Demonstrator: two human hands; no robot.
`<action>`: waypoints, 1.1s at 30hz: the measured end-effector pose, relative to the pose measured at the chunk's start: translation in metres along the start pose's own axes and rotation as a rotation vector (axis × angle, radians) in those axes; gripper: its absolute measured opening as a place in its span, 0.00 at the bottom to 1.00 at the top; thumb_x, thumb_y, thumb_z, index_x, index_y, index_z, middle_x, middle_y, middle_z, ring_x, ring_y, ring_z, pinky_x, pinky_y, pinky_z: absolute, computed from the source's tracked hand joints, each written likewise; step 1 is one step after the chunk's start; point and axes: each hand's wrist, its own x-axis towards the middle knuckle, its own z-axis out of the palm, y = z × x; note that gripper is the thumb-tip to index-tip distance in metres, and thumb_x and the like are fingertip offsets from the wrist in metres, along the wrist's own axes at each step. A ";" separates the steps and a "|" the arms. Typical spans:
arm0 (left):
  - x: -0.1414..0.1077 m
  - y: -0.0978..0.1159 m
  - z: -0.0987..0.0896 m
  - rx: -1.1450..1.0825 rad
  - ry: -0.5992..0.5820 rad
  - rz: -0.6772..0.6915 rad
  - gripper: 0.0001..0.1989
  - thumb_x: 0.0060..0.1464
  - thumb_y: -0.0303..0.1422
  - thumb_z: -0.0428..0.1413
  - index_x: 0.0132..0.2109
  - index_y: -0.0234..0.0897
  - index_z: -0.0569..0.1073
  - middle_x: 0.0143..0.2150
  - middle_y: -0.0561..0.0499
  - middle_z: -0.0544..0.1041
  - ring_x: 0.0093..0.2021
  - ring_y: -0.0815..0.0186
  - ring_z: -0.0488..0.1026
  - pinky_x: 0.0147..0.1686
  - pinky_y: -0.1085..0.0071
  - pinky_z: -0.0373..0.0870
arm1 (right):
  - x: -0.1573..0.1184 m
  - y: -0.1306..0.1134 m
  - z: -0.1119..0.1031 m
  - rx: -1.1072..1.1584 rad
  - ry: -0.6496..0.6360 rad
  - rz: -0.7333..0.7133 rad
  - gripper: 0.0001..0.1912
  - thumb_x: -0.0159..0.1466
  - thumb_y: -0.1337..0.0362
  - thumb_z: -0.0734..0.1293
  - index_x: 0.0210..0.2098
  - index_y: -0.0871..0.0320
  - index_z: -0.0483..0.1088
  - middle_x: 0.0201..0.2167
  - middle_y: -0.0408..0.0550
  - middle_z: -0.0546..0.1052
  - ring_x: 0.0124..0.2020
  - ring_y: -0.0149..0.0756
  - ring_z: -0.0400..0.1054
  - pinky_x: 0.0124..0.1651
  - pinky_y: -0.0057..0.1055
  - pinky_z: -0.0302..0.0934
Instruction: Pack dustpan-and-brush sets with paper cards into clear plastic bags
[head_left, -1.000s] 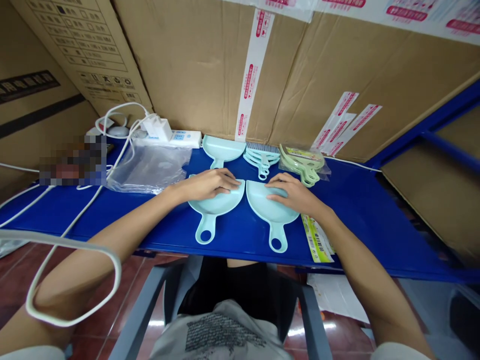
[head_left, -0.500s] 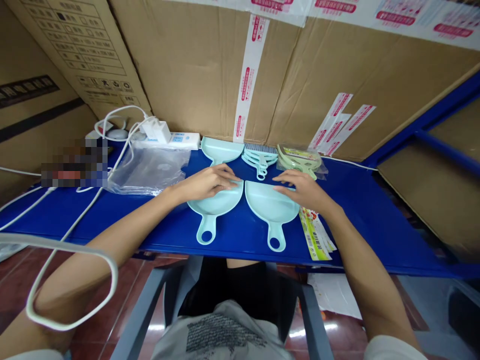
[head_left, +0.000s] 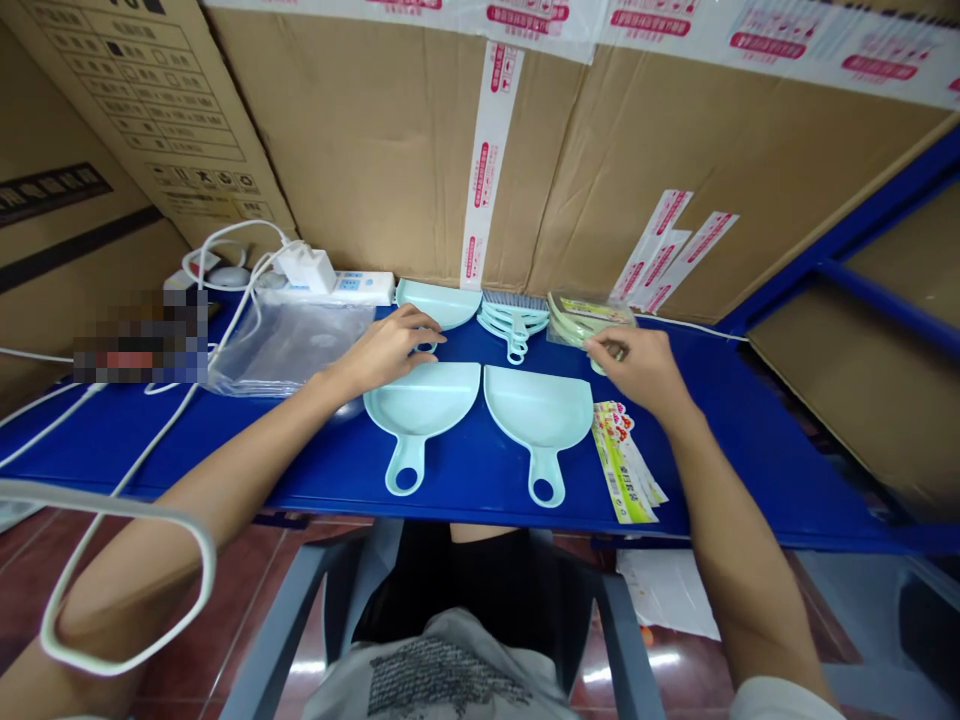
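Note:
Two pale blue-green dustpans lie side by side before me, a left one [head_left: 424, 400] and a right one [head_left: 540, 405], handles toward me. My left hand [head_left: 394, 350] hovers behind the left dustpan, fingers apart and curved around the handle area of a third dustpan [head_left: 439, 303]; contact with it cannot be made out. My right hand [head_left: 637, 365] is pinched at the handle end of a light green dustpan in a clear bag [head_left: 585, 312]. Between them sit stacked small brushes [head_left: 514, 322] with grey bristles. Printed label cards [head_left: 626, 465] lie right of the right dustpan.
A stack of clear plastic bags [head_left: 289, 345] lies at the left, before a white power strip [head_left: 364, 287] with plugs and cables. A white cable [head_left: 202, 560] loops over my left forearm. Large cardboard boxes [head_left: 375, 150] wall off the back of the blue table [head_left: 750, 430].
Both hands have left the two front dustpans. My left hand has moved back and left toward the rear dustpan's handle; my right hand has moved to the bagged green dustpan and its fingers have closed.

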 end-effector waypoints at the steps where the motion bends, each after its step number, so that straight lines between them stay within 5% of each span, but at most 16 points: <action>1: 0.001 -0.001 0.002 -0.009 0.012 -0.003 0.13 0.67 0.34 0.60 0.53 0.38 0.84 0.53 0.41 0.82 0.55 0.49 0.72 0.57 0.48 0.73 | -0.001 -0.005 0.005 0.016 -0.018 -0.032 0.15 0.69 0.56 0.66 0.30 0.54 0.77 0.29 0.49 0.82 0.32 0.42 0.75 0.39 0.38 0.61; 7: 0.003 -0.005 0.009 0.022 0.058 -0.068 0.12 0.67 0.37 0.61 0.52 0.38 0.83 0.52 0.41 0.82 0.56 0.48 0.71 0.56 0.50 0.74 | -0.007 -0.024 0.028 0.066 -0.113 -0.111 0.16 0.72 0.56 0.64 0.31 0.54 0.76 0.30 0.47 0.81 0.31 0.40 0.73 0.38 0.36 0.63; 15: 0.010 -0.011 0.017 -0.004 0.070 -0.019 0.13 0.69 0.38 0.59 0.51 0.33 0.82 0.49 0.39 0.81 0.52 0.51 0.74 0.57 0.51 0.74 | -0.008 -0.026 0.030 0.106 -0.087 -0.152 0.14 0.73 0.56 0.63 0.37 0.55 0.78 0.33 0.48 0.81 0.32 0.40 0.73 0.38 0.36 0.64; 22: 0.006 -0.008 0.010 -0.017 0.006 0.007 0.14 0.66 0.36 0.63 0.54 0.34 0.81 0.51 0.39 0.81 0.55 0.50 0.75 0.58 0.52 0.74 | 0.028 -0.050 0.042 -0.015 -0.090 -0.162 0.12 0.68 0.57 0.70 0.49 0.53 0.73 0.46 0.51 0.78 0.29 0.38 0.72 0.43 0.40 0.69; 26: 0.005 -0.012 0.008 0.009 -0.002 0.011 0.13 0.66 0.37 0.63 0.52 0.34 0.81 0.49 0.39 0.82 0.54 0.50 0.76 0.56 0.53 0.75 | 0.055 -0.065 0.055 -0.188 -0.226 -0.093 0.11 0.61 0.58 0.76 0.39 0.56 0.76 0.42 0.54 0.77 0.34 0.43 0.75 0.41 0.37 0.68; 30: 0.007 -0.014 0.007 0.000 -0.008 0.018 0.14 0.65 0.36 0.65 0.53 0.33 0.81 0.49 0.38 0.82 0.55 0.50 0.76 0.55 0.55 0.75 | 0.068 -0.072 0.057 -0.186 -0.370 -0.047 0.17 0.63 0.65 0.72 0.19 0.56 0.69 0.27 0.49 0.77 0.27 0.39 0.75 0.35 0.32 0.65; 33: 0.008 -0.015 0.008 -0.008 -0.007 0.016 0.15 0.64 0.37 0.66 0.53 0.33 0.81 0.50 0.38 0.82 0.56 0.49 0.76 0.55 0.55 0.75 | 0.075 -0.067 0.049 -0.117 -0.354 -0.043 0.20 0.67 0.65 0.68 0.18 0.55 0.69 0.19 0.46 0.76 0.23 0.39 0.74 0.36 0.33 0.67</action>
